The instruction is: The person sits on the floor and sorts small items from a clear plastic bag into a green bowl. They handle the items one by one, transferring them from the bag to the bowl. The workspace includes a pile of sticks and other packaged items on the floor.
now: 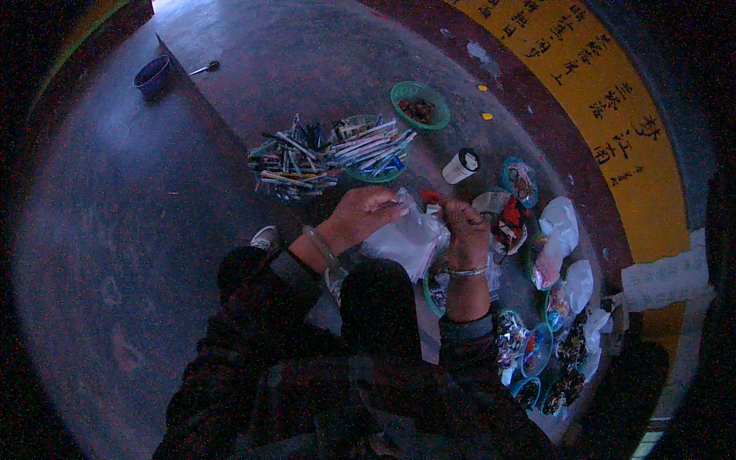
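Note:
My left hand and my right hand both grip a clear plastic bag, holding it between them above my knees. Each wrist wears a bangle. I cannot make out what is inside the bag. Just beyond my hands lie a pile of pens on the floor and a green basket filled with more pens.
A green bowl with dark bits sits further away, a white cup near it. Several small bowls and plastic bags of small items line my right side. A blue bucket and a ladle stand far left. A yellow wall runs right.

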A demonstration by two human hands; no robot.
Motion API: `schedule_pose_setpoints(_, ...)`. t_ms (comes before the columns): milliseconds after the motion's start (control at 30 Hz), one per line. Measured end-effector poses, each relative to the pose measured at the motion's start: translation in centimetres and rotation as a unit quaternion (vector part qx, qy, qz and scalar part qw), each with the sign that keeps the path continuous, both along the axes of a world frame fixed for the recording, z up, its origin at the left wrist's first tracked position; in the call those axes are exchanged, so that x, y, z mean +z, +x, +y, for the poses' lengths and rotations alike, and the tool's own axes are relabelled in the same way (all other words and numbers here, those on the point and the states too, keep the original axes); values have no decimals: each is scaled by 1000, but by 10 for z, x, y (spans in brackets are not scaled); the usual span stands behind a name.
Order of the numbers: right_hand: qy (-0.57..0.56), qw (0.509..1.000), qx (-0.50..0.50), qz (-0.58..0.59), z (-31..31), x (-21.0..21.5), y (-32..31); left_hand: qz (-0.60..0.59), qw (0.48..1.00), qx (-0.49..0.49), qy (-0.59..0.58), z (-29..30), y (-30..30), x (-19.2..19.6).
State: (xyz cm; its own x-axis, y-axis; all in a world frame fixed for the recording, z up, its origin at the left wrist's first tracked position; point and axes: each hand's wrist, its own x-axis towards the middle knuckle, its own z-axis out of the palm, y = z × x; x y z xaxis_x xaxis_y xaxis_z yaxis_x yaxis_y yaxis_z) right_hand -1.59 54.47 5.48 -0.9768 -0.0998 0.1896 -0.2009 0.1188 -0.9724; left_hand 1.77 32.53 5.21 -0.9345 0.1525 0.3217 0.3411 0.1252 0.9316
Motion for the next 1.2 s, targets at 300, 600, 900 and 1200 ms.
schedule_pose_setpoints(300,60,998,-10,-20,3,13,7,6,999,30,-20,2,-3,-6)
schedule_pose_setpoints(600,-27,985,-164,49,-3,25,14,-150,975,-46,159,2,-4,-14)
schedule_pose_setpoints(900,-49,992,-116,8,-8,19,13,-272,933,-75,222,2,-4,-9)
schedule_pose_setpoints(1200,-183,978,-32,-96,-31,23,13,-217,949,-50,224,0,-2,-2)
